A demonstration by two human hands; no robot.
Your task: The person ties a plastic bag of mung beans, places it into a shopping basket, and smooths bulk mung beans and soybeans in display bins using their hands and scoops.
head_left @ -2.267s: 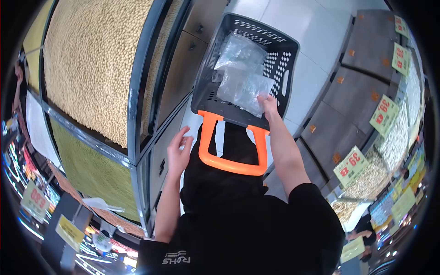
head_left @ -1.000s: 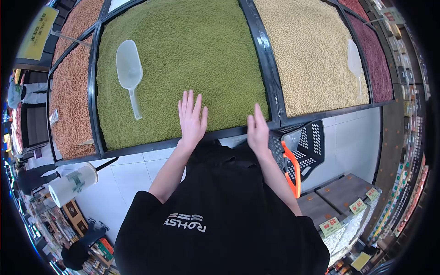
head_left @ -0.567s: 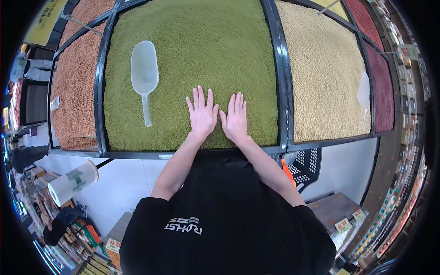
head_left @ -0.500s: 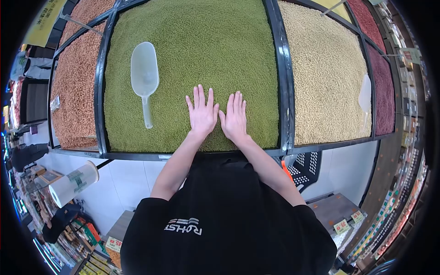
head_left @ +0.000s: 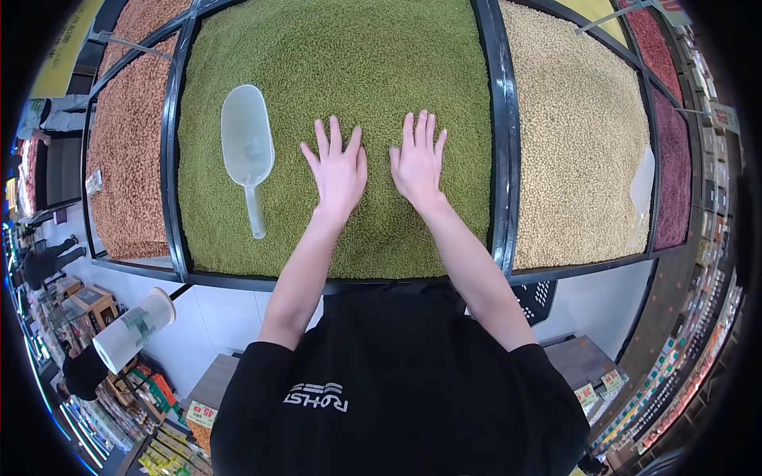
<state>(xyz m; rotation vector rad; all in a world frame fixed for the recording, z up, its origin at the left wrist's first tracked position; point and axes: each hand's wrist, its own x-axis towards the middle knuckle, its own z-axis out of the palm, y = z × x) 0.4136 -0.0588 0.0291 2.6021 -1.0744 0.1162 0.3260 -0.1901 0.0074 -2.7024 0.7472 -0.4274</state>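
Both my hands rest palm down on the green beans (head_left: 317,71) that fill the middle bin. My left hand (head_left: 337,170) has its fingers spread and holds nothing. To its right, my right hand (head_left: 419,159) lies with fingers apart, also holding nothing; a gap of beans separates the two. A clear plastic scoop (head_left: 248,135) lies on the beans left of my left hand, its handle toward me. The black bin frame (head_left: 238,282) runs beneath my forearms.
Reddish peanuts (head_left: 131,159) fill the bin at left, yellow soybeans (head_left: 579,143) the bin at right, with another scoop (head_left: 642,184). A roll of bags (head_left: 133,330) sticks out at lower left. Part of a black basket (head_left: 536,300) shows below the right bin. A person (head_left: 83,373) is at far lower left.
My hands left the basket and its plastic bags and came onto the green beans. Since half a second ago they have slid forward and moved farther apart.
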